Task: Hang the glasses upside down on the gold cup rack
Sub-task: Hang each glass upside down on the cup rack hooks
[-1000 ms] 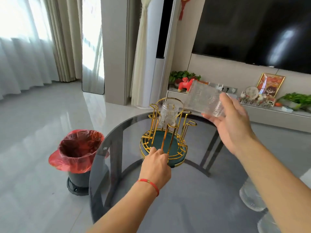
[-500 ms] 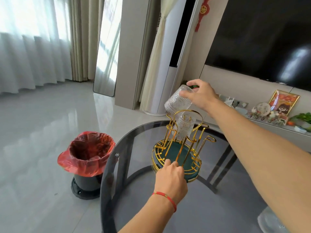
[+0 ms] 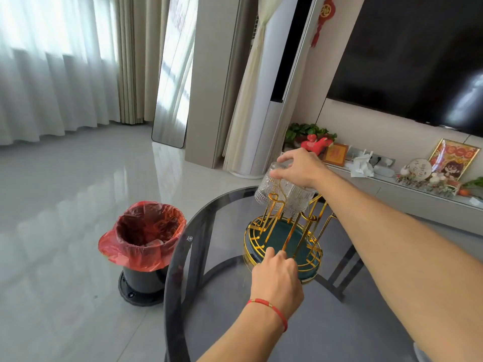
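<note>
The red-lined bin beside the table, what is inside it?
The bin holds a red plastic liner and something pale at the bottom. What lies deeper is hidden by the liner's folds.

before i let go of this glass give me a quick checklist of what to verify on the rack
1. Glass upside down, mouth facing down: ok.
2. Gold prong inside the glass: ok, a looped tip shows through the wall, though how far down it sits cannot be told.
3. Right hand gripping the glass base from above: ok.
4. Left hand steadying the gold cup rack at its near rim: ok.
5. Clearance from the second glass already hanging beside it: cannot tell, the two overlap in view.
6. Rack sitting flat on the glass table: ok.
</note>
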Action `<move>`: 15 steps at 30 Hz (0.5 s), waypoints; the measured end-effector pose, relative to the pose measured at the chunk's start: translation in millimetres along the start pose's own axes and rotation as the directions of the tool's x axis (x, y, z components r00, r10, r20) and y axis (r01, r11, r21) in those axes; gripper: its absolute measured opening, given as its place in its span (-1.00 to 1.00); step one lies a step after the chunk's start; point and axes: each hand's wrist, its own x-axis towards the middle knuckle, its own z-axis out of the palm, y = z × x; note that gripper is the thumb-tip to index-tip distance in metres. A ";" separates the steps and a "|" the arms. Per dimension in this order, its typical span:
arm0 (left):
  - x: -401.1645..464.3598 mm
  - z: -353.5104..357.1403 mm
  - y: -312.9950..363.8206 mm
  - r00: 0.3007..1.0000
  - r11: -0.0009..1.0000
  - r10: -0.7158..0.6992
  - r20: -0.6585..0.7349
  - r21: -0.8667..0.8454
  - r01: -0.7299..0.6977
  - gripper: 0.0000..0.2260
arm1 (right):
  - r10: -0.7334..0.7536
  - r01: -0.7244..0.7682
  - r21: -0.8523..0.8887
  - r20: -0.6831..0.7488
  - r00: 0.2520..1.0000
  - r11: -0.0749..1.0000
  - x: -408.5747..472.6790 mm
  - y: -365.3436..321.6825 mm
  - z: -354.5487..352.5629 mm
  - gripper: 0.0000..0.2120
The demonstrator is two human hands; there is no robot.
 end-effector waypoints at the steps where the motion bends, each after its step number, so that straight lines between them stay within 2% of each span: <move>1: -0.1 0.4 0.5 1.000 1.000 -0.003 -0.001 -0.001 0.003 -0.74 | 0.005 -0.005 -0.017 0.022 1.000 1.000 0.2 -0.2 0.5 -0.38; 7: 2.2 2.8 2.5 1.000 1.000 -0.017 -0.006 0.003 0.017 -0.74 | 0.007 0.014 -0.182 0.111 0.994 0.983 2.5 -3.1 0.2 -0.51; 11: 1.7 3.6 4.0 1.000 1.000 -0.011 -0.017 0.017 0.011 -0.75 | -0.001 0.040 -0.247 0.158 0.987 0.968 -4.1 -4.5 -3.2 -0.43; 15: -0.1 3.5 5.3 0.999 1.000 -0.002 -0.036 0.030 0.003 -0.77 | -0.074 0.073 -0.079 -0.013 0.997 0.994 -30.3 3.3 -1.9 -0.53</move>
